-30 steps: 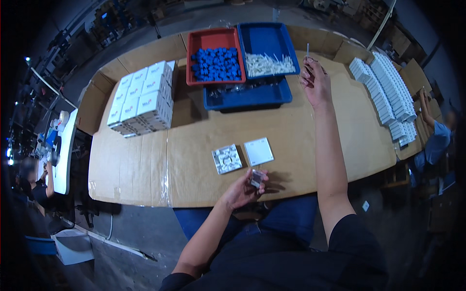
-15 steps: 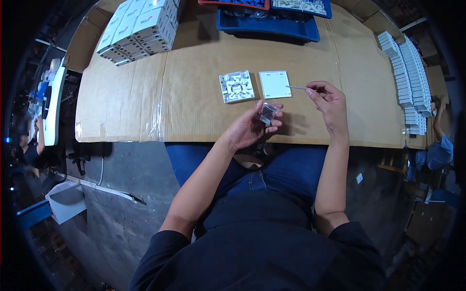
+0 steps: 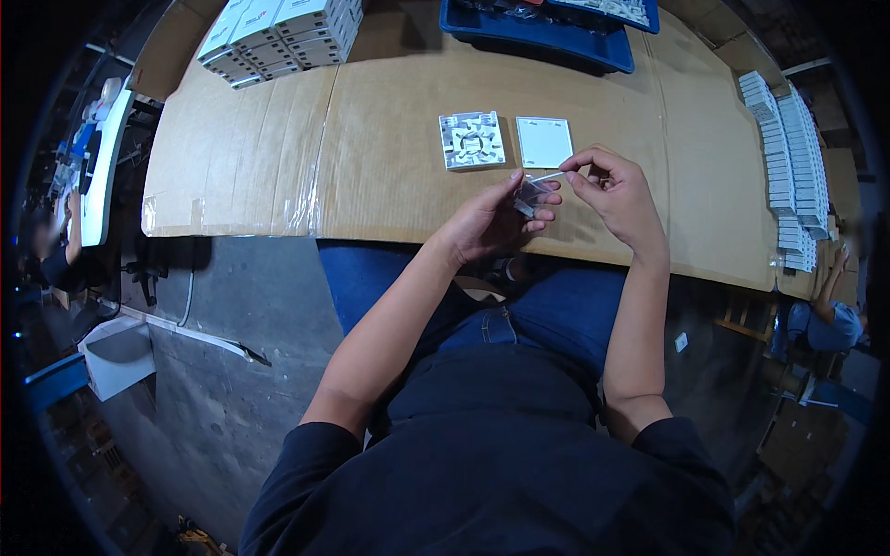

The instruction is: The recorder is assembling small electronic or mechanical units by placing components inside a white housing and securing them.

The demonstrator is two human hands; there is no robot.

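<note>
Between the thumb and fingers of my left hand point(image 3: 491, 218) is a small clear plastic piece, box-like or bag-like point(image 3: 531, 195); I cannot tell which. My right hand point(image 3: 619, 195) pinches a thin, light-coloured stick point(image 3: 549, 176), whose tip reaches the upper edge of the clear piece. Beyond my hands, a square white plastic housing point(image 3: 472, 141) lies with its moulded inside facing up and a ring shape at its middle. Just right of it, apart, rests a flat square white cover plate point(image 3: 545, 143).
White boxes are stacked point(image 3: 283, 37) at the far left of the cardboard-covered table point(image 3: 389, 176). Blue trays point(image 3: 538, 42) with small parts stand at the back. Tall rows of white pieces point(image 3: 788, 157) line the right edge. Other people point(image 3: 825, 320) are at both sides.
My right hand has moved left, bringing the stick from beside the cover plate to the clear piece. The view has shifted, so the table sits higher in it.
</note>
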